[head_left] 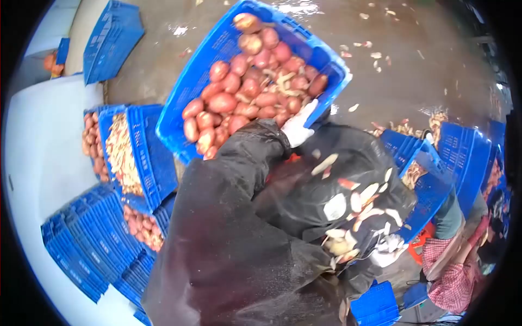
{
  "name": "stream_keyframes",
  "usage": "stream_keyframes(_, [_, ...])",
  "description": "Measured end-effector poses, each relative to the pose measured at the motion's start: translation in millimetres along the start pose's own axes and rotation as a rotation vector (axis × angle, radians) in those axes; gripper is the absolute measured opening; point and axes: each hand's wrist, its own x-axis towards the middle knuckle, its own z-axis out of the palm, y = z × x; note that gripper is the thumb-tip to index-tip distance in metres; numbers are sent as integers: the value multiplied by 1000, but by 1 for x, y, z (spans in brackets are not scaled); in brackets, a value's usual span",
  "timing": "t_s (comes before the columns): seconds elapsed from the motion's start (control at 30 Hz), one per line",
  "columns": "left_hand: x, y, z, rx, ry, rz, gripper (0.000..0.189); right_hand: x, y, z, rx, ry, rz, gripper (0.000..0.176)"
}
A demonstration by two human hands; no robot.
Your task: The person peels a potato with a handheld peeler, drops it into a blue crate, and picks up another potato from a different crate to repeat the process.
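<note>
A blue crate (pixel 185 103) full of red-skinned potatoes (pixel 223 102) stands at the upper middle, with some peelings among them. My left hand (pixel 298 129), in a white glove, is at the crate's near edge, its fingers closed around the rim by the right corner. Lower right, my right hand (pixel 389 250), gloved too, is closed over the black apron (pixel 348 152) on my lap; what it holds is too small and blurred to make out. Pale peelings (pixel 368 193) are scattered across the apron, and a pale peeled potato (pixel 340 245) lies left of my right hand.
To the left stand a blue crate of peelings (pixel 122 152), potatoes in other crates, and stacked blue crates (pixel 92 233). Another blue crate (pixel 111 41) is at upper left. Peelings litter the wet floor (pixel 413 65). At right, a person in a checked garment (pixel 451 277) is near blue crates (pixel 462 157).
</note>
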Motion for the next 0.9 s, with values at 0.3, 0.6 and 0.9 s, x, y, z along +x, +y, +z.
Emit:
stream_keyframes(0.3, [-66,10,36,-152,-152,-81,74,32,-6,10,-157,158,67,41])
stream_keyframes(0.6, [18,-110,-163,906,100,-258,21,5,-12,8,-224,65,-78,36])
stream_keyframes(0.9, [-17,-130,-170,619,45,-129,67,-7,3,5,85,-38,-182,37])
